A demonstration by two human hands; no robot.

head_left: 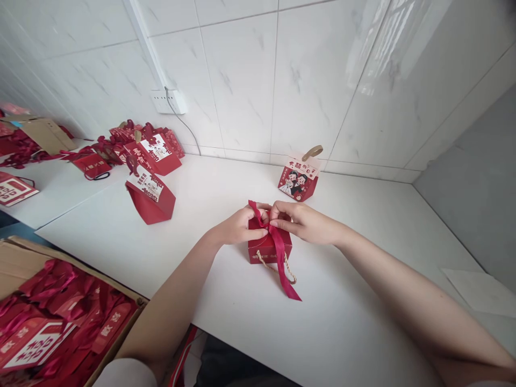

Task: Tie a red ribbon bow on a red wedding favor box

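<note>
A small red gift box (258, 252) stands on the white table in front of me, with a gold twisted cord handle (291, 273) hanging down its near side. Across its top runs a crimson ribbon (281, 258), gathered at a knot, one long tail trailing over the front onto the table. My left hand (244, 223) pinches the ribbon at the left of the knot. From the right, my right hand (300, 221) grips the ribbon between thumb and fingers close to the knot. Fingers partly cover the knot and box top.
Behind the box is a red box with a cartoon couple (298, 180). Left stand another red box (151, 199) and a cluster of red boxes (159, 153). A carton (121, 301) filled with red boxes sits lower left. A socket strip (168, 102) is on the tiled wall.
</note>
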